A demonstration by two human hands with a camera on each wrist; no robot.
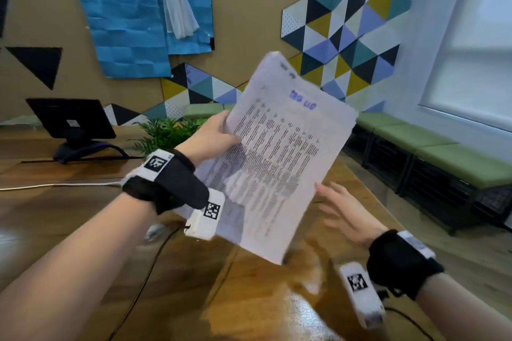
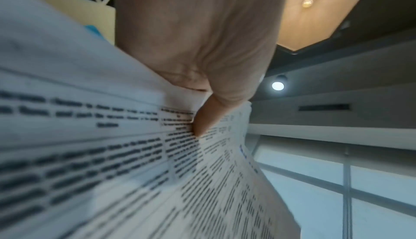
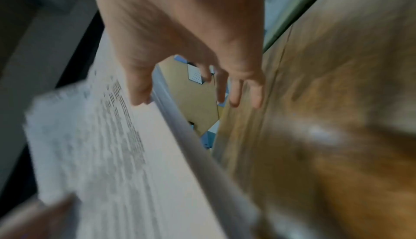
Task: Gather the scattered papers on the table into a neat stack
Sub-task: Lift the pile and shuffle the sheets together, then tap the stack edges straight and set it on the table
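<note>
A sheaf of white printed papers (image 1: 277, 152) is held up in the air, tilted, above the wooden table (image 1: 83, 219). My left hand (image 1: 219, 133) grips its left edge, thumb on the printed face. In the left wrist view the thumb (image 2: 204, 118) presses on the papers (image 2: 112, 162). My right hand (image 1: 343, 213) hovers with fingers spread beside the sheaf's lower right edge. In the right wrist view the right hand (image 3: 191, 75) is next to the papers' edge (image 3: 126, 153), thumb close to it; contact cannot be told. The frames are blurred by motion.
A dark tablet on a stand (image 1: 70, 122) and a green plant (image 1: 166, 133) sit at the table's far side. A cable (image 1: 144, 279) trails over the wood. Green-cushioned benches (image 1: 432, 155) line the right wall under a window.
</note>
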